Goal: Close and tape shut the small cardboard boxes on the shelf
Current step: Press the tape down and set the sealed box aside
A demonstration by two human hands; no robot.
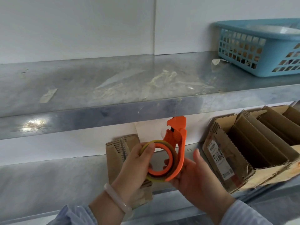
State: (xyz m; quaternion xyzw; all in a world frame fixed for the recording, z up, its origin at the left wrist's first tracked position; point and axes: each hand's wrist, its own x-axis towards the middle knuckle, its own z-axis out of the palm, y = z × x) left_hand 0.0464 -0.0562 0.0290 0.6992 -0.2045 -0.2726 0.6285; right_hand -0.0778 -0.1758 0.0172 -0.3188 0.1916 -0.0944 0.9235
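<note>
Lower centre: left hand (134, 168), white bracelet (116, 198) on the wrist, pinches the rim of the yellowish tape roll (155, 179), thumb on top. Right hand (194, 179) cradles the orange tape dispenser (176, 137) from below, fingers curled under it, thumb up. Just behind the left hand, a small cardboard box (116, 150) sits on the lower shelf (48, 184). Right edge: open carton (227, 159) holding cardboard pieces. Upper shelf (97, 82) has a tape scrap (48, 95); blue basket (259, 51) upper right.

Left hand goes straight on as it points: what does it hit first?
Probably the small box just behind the left hand, which grips the tape dispenser; then the back wall. Depth is unclear.
</note>
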